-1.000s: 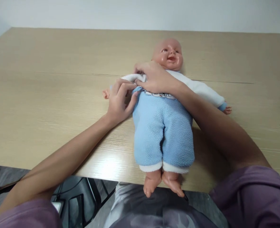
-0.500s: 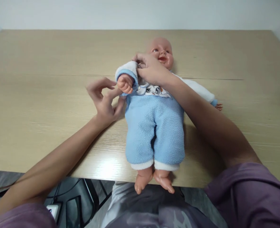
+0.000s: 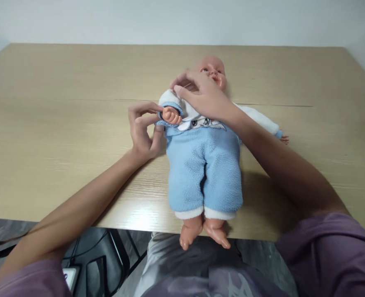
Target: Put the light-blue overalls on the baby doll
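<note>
A baby doll lies on its back on the table, feet over the front edge, in a blue fleece outfit with white sleeves. My left hand is closed at the blue cuff of the sleeve on the left, its fingertips and thumb on the cuff's edge. Inside that cuff shows the doll's small hand, curled. Across the doll's chest reaches my right hand, fingers bent and pinching the white sleeve near the shoulder. It partly covers the doll's mouth and the animal-face patch.
The wooden table has a thin seam across it and meets a pale wall. Stretched out to the right is the doll's other arm. Below the front edge are a black bag-like object and a white box.
My left hand has moved right, onto the cuff. The doll's hand sits deeper in the sleeve, and its arm lies nearer the body. My right hand's fingers have shifted on the sleeve.
</note>
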A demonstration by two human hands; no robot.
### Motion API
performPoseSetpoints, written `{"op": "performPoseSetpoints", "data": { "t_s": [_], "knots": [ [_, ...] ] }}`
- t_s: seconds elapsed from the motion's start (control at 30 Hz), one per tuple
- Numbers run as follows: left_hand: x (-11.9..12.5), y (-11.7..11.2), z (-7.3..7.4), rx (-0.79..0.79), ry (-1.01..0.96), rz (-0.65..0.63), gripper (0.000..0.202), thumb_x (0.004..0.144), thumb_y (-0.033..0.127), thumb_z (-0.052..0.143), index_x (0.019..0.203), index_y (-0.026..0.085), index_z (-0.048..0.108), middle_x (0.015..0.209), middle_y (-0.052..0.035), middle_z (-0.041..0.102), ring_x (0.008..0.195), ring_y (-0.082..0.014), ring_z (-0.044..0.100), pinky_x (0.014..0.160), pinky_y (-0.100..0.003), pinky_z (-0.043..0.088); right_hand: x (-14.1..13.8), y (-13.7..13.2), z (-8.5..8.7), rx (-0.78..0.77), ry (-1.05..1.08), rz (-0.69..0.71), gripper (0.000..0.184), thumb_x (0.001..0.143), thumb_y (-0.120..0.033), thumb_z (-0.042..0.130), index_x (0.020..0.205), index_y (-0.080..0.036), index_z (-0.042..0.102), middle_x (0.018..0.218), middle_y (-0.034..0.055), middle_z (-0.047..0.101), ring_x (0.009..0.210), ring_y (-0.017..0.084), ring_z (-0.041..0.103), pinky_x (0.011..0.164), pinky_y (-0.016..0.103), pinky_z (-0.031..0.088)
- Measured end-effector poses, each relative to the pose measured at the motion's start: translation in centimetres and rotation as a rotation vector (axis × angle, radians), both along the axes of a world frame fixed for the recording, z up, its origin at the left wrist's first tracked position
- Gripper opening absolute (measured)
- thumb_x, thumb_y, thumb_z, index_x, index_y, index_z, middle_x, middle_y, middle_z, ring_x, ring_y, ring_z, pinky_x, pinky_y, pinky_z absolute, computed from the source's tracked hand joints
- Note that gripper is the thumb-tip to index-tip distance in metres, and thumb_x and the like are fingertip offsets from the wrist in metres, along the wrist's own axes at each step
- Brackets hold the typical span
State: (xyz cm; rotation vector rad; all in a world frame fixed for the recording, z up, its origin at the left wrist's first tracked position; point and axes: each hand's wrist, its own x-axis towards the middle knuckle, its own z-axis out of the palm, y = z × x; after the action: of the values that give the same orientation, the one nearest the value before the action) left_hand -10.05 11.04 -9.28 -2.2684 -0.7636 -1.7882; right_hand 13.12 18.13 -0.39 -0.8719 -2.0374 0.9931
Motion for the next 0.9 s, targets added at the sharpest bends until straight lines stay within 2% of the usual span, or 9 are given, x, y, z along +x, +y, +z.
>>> {"op": "performPoseSetpoints", "data": {
  "t_s": [0.1,0.17,0.23,0.37,0.43,0.53,0.7,0.77,0.9],
  "knots": [
    [0.1,-0.4,-0.1,-0.067,-0.052,0.009,0.028,0.118,0.058,0.052,0.133,0.036,0.06,0.131,-0.0061,0.068,0.122,-0.0267,0.072,0.106,-0.051,0.061,1.7,-3.1,1.0,0.035,-0.045,0.053,0.048,0.102,-0.079,0.065,0.117,-0.036,0.079,0.122,0.0026,0.084,0.13,0.031,0.071,0.118,0.051,0.061],
    [0.4,-0.7,-0.2,-0.166,-0.117,0.034,0.035,0.117,0.067,0.052,0.127,0.035,0.06,0.129,-0.0069,0.069,0.123,-0.0276,0.073,0.109,-0.052,0.061,2.7,-4.6,1.3,0.058,-0.091,0.085,0.048,0.102,-0.076,0.068,0.126,-0.037,0.08,0.131,0.004,0.084,0.133,0.036,0.071,0.119,0.057,0.062],
    [0.7,-1.0,-0.1,-0.254,-0.166,0.064,0.042,0.115,0.073,0.051,0.124,0.033,0.06,0.128,-0.0089,0.07,0.124,-0.0282,0.073,0.11,-0.053,0.061,3.3,-5.4,1.2,0.104,-0.123,0.111,0.051,0.103,-0.071,0.072,0.135,-0.032,0.081,0.141,0.0065,0.082,0.137,0.036,0.072,0.124,0.056,0.059],
    [1.2,-1.4,0.2,-0.286,-0.207,0.059,0.046,0.117,0.075,0.048,0.123,0.03,0.059,0.125,-0.0109,0.072,0.123,-0.0287,0.074,0.106,-0.054,0.064,3.9,-5.3,0.8,0.149,-0.123,0.159,0.054,0.106,-0.065,0.074,0.141,-0.024,0.079,0.145,0.0093,0.081,0.137,0.031,0.075,0.129,0.048,0.056],
    [1.4,-1.5,0.5,-0.287,-0.216,0.045,0.044,0.118,0.072,0.048,0.124,0.03,0.059,0.124,-0.0104,0.072,0.123,-0.028,0.074,0.104,-0.052,0.064,4.2,-4.9,0.8,0.135,-0.12,0.164,0.055,0.103,-0.067,0.079,0.138,-0.024,0.079,0.144,0.0087,0.082,0.136,0.03,0.076,0.126,0.046,0.056],
    [1.5,-1.3,0.7,-0.253,-0.204,0.009,0.035,0.12,0.063,0.052,0.124,0.029,0.059,0.122,-0.0087,0.072,0.12,-0.0252,0.073,0.102,-0.049,0.064,4.7,-4.5,0.9,0.138,-0.139,0.187,0.047,0.1,-0.066,0.083,0.123,-0.025,0.08,0.137,0.0074,0.083,0.131,0.029,0.076,0.121,0.045,0.057],
    [1.1,-0.8,0.3,-0.167,-0.199,-0.066,0.023,0.122,0.051,0.054,0.128,0.03,0.06,0.125,-0.0078,0.069,0.119,-0.0219,0.071,0.097,-0.047,0.062,4.8,-4.3,0.8,0.087,-0.107,0.248,0.043,0.104,-0.069,0.077,0.116,-0.027,0.074,0.131,0.0047,0.082,0.127,0.027,0.075,0.118,0.044,0.058],
    [0.9,-0.8,0.1,-0.21,-0.218,-0.058,0.031,0.12,0.059,0.057,0.126,0.029,0.06,0.125,-0.0087,0.069,0.119,-0.023,0.072,0.099,-0.048,0.062,4.6,-4.4,0.7,0.047,-0.05,0.218,0.045,0.104,-0.071,0.075,0.116,-0.028,0.071,0.125,0.0043,0.081,0.124,0.027,0.075,0.114,0.043,0.06],
    [0.4,-0.8,-0.4,-0.444,-0.231,0.042,0.06,0.11,0.088,0.052,0.124,0.029,0.059,0.132,-0.0112,0.067,0.13,-0.0284,0.07,0.11,-0.056,0.06,4.5,-4.5,1.0,0.052,0.02,0.194,0.047,0.105,-0.075,0.072,0.118,-0.03,0.066,0.116,0.003,0.077,0.116,0.025,0.073,0.107,0.04,0.061]
  ]
}}
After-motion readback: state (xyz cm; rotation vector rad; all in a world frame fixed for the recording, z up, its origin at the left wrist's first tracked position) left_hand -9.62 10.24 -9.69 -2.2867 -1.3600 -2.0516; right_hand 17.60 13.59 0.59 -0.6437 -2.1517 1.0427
